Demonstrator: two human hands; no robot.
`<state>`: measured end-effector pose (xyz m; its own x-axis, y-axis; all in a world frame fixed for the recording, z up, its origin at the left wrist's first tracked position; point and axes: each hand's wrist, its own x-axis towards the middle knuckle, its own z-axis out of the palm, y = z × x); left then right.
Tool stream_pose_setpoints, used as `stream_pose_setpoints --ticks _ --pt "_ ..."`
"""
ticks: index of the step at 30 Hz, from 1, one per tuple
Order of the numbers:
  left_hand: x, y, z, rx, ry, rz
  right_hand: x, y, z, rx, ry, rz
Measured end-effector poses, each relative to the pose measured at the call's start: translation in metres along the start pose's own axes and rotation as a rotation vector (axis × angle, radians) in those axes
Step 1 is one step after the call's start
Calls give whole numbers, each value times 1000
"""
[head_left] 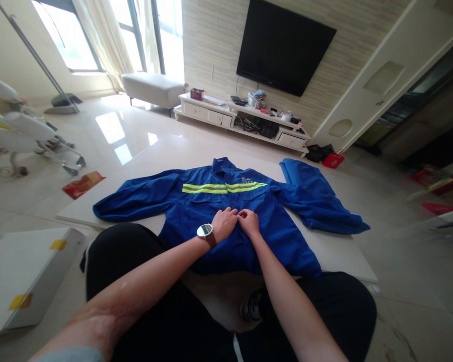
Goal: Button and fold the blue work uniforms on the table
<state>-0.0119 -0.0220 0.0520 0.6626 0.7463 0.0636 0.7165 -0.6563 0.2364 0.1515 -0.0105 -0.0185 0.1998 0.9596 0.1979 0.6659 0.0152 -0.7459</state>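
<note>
Blue jacket (208, 205): spread flat; closure below yellow stripe (205, 188) unconfirmed. Left hand (225, 223), right hand (249, 221) there; fingers bent, grip indiscernible.

A jacket (207, 201) spreads across the middle of the worktop (340, 256), its collar (224, 166) toward the far edge, one sleeve (324, 211) reaching past the right edge. Behind that sleeve sits a folded cloth (307, 176). A packet (83, 184) lies beside the left edge; a TV stand (202, 112) stands beyond the far edge.
</note>
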Motion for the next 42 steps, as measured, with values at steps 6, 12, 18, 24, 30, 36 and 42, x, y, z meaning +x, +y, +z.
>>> stream_pose_setpoints --ticks 6,12,18,24,30,36,42 --pt "-3 -2 -3 -91 -11 -17 -1 -3 4 -38 56 20" --pt "-4 -5 -3 -134 0 -19 9 -9 -1 -54 28 -16" --pt "2 -5 5 -134 22 -7 53 -30 3 -142 -6 -142" --pt "4 -5 4 -119 13 9 85 -40 26 -183 9 -127" --pt "3 2 1 -128 7 32 98 -25 35 17 93 -26" --pt "0 9 1 -165 11 61 95 -7 25 170 155 51" --pt "-6 20 1 -207 -18 85 66 2 17 302 200 67"
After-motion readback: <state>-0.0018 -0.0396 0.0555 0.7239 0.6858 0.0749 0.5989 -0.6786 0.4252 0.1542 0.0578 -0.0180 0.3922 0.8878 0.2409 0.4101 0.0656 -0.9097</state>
